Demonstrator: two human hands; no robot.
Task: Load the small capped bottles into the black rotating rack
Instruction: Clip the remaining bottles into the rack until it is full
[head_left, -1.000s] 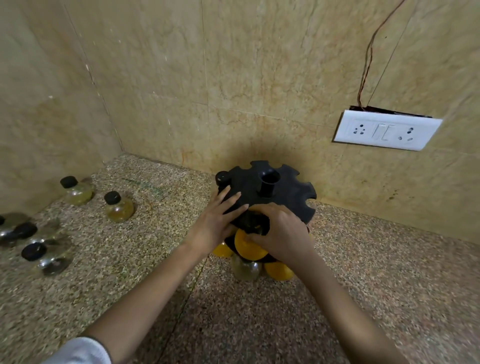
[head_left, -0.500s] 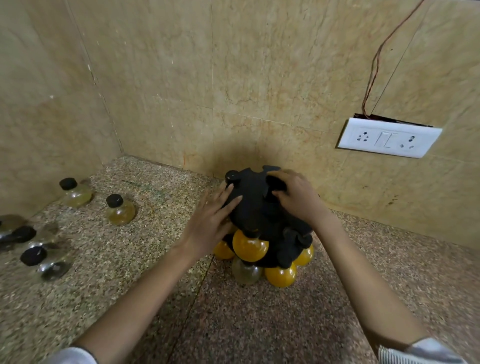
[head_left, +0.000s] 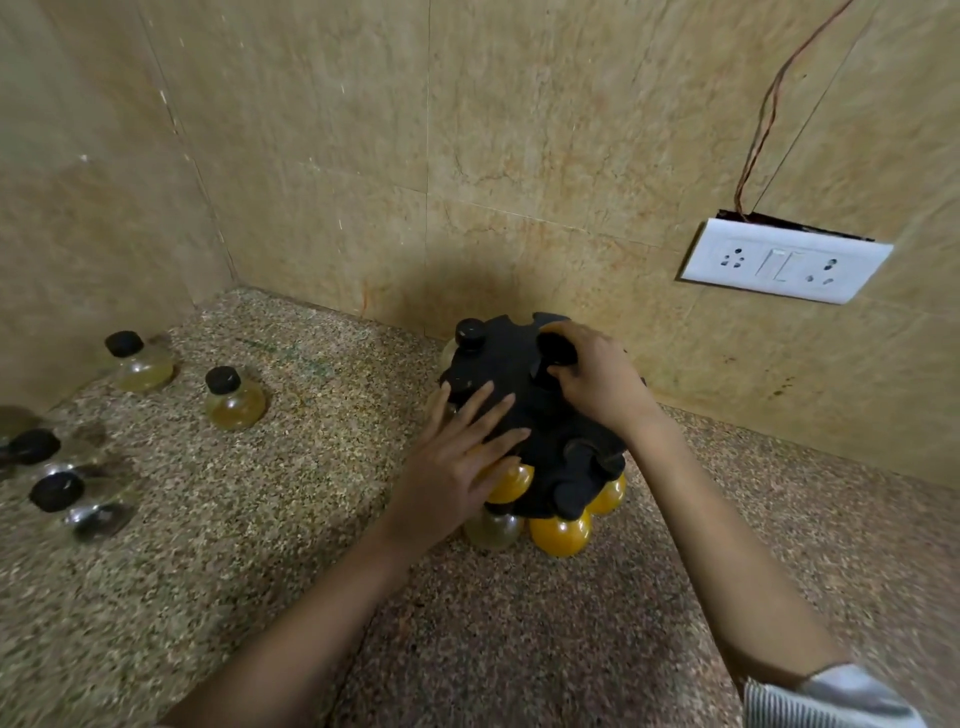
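One camera, worn on the person's head, looks forward and down from close by at the speckled brown stone worktop (head_left: 260, 571) and the tan tiled wall corner (head_left: 218, 223), with both arms (head_left: 311, 623) reaching in from below.

Beige marble walls (head_left: 519, 130) (white switchboard (head_left: 784, 260) mounted) meet speckled granite counter (head_left: 260, 519).

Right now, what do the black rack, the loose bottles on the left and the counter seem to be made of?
Black rotating rack: likely moulded plastic, matte; even dull black, notched rim.
Loose bottles: clear glass or plastic, cannot tell which; liquid shows through, caps matte black.
Counter: speckled stone, probably granite, slight sheen.
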